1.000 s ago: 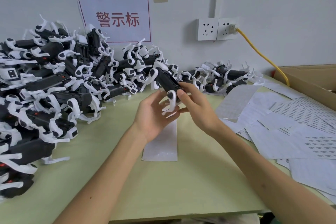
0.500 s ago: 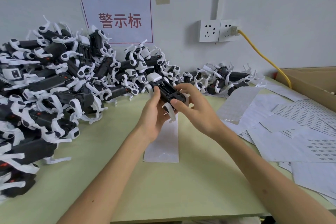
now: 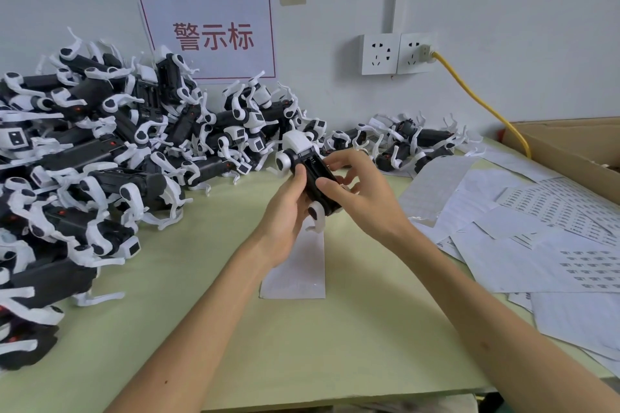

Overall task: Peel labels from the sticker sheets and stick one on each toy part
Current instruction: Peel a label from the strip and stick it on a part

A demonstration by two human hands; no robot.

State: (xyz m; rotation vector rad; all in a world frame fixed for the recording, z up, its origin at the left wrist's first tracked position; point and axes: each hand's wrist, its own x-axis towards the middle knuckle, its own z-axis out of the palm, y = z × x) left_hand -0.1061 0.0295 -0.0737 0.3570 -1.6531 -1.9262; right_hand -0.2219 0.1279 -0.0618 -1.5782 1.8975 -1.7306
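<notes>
Right now my left hand (image 3: 285, 214) grips the toy (image 3: 315, 178) above the sticker sheet (image 3: 297, 273), its long body slanting away leftward (head farthest), while my right hand (image 3: 364, 199) pinches its top face.

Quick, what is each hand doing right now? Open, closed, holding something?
Left hand: grips the black-and-white toy part, thumb on its black body.
Right hand: holds the same toy part, fingers curled round it.
</notes>
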